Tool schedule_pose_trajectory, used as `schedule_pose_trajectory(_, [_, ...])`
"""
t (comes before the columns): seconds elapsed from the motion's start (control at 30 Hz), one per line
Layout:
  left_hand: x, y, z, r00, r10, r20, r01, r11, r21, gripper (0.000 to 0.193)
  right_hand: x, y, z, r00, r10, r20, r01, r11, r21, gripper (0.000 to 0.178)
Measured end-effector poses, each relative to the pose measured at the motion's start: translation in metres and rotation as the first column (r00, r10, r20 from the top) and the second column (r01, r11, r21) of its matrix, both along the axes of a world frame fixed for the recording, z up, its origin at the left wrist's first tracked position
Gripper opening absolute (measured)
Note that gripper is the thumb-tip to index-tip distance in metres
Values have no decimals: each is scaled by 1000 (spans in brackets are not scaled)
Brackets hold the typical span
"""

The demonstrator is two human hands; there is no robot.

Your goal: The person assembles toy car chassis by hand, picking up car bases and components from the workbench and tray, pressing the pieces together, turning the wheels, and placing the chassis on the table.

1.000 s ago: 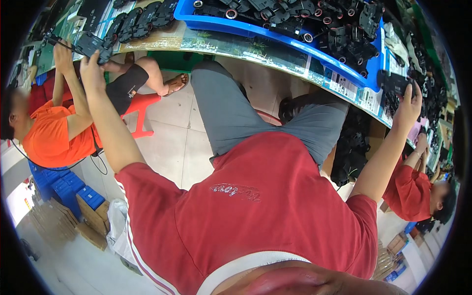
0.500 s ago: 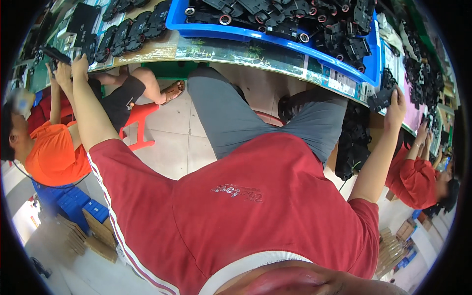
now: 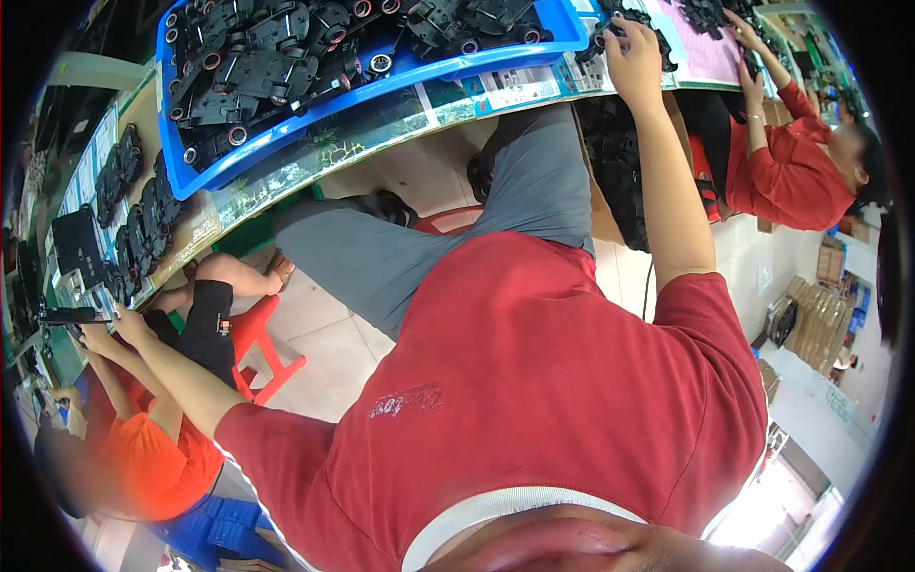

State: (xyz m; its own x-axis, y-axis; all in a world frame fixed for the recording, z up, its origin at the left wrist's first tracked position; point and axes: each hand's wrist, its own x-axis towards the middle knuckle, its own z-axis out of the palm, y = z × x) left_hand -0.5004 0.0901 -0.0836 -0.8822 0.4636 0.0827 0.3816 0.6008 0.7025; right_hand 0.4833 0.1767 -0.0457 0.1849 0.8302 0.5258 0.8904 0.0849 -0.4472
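Head view: the right hand (image 3: 636,62) curls its fingers over a black part (image 3: 597,46) on the surface (image 3: 319,153), beside the blue tray (image 3: 564,24); its long axis is hidden. The left hand (image 3: 132,324) meets another black piece (image 3: 114,283), pointing away lengthwise. Whether either grips, I cannot tell.

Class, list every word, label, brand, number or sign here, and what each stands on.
Shirt: chest lettering, wording not copied here.
Printed sheets: too small to read.
Black box: pale marks, too small to read.
Black shorts: small mark, too small to read.
White panel: green marks, too blurred to read.
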Motion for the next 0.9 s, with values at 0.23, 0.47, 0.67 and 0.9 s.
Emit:
schedule_pose_trajectory(0.23, [164,-53,-71,990,-130,47,119,975,190,44,-10,-15,-2,983,-169,74,167,985,43,45])
schedule_pose_trajectory(0.47, [289,-113,-165,847,-178,501,67,970,232,40,-31,-24,-15,995,92,-40,-96,989,-115,49])
schedule_pose_trajectory(0.67, [348,-112,-149,812,-235,534,150,969,198,34,-11,-37,-17,996,14,92,-10,999,-46,63])
schedule_pose_trajectory(0.9, [371,-84,-119,751,-291,593,150,949,277,37,8,-42,-4,994,45,99,-23,976,-216,58])
